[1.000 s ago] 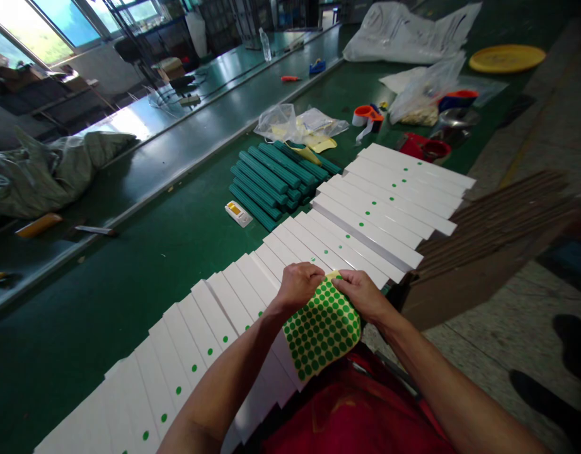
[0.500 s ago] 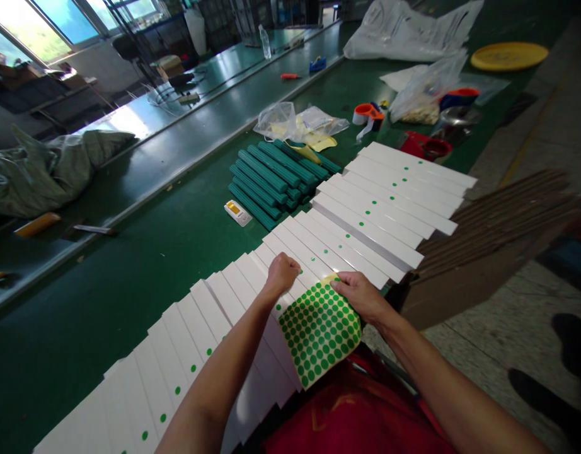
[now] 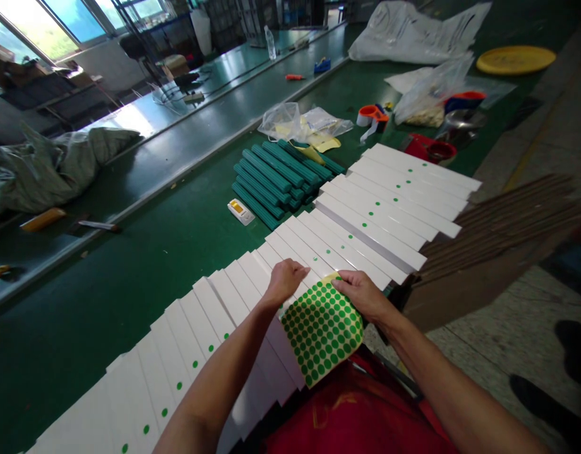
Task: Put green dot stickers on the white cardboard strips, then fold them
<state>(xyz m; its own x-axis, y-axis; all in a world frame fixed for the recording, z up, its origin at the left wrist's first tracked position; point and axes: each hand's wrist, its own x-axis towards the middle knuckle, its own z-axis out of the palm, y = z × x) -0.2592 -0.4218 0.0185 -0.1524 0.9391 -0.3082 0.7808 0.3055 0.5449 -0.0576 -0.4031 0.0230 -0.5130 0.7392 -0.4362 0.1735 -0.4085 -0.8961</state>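
Note:
My right hand [image 3: 361, 291] is closed on the upper corner of a sheet of round green stickers [image 3: 321, 328], thumb on top. The yellowish backing sheet hangs over the near edge of a long row of overlapping white boxes [image 3: 243, 277]. Just left of the sheet's top edge, my left hand [image 3: 288, 279] is closed in a pinch above the boxes. Whatever its fingertips may hold is too small or hidden to make out. Green dots run in a line across many of the boxes, partly covered by my left forearm.
Behind the boxes lie a pile of green ribbed rods [image 3: 281, 176] and a small white-and-yellow packet [image 3: 241, 212]. Tape dispensers [image 3: 373, 116], plastic bags [image 3: 418, 31] and a yellow lid [image 3: 515, 60] sit farther back. Flattened cardboard [image 3: 489, 252] stands at the right.
My left hand has shifted slightly right, toward the sheet's upper edge. A green dot seen at its fingertips earlier no longer shows. My right hand keeps its grip on the sheet.

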